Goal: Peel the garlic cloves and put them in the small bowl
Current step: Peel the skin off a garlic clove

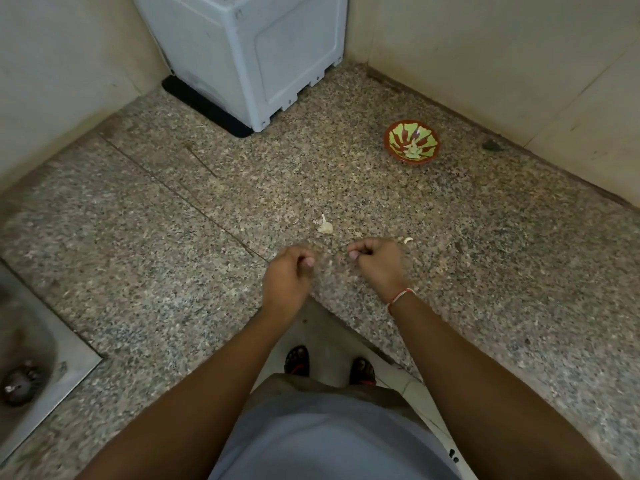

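Hands first, nearest the front edge of a speckled stone counter: the left hand and the right hand hover just above it, slightly apart, both blurred, fingers curled in. Whether either hand pinches a clove or a scrap of skin cannot be told. Just beyond them, one small piece of garlic lies on the counter, papery white and seemingly still unpeeled. One pale sliver, clove or peel, lies just beside the right hand. Farther back, near the counter's right rear edge by the wall, stands one small bowl, red and green, with pale cloves heaped at its bottom, too small to count. By this showing the task looks well along: some cloves are in the bowl, and at least one piece remains to peel
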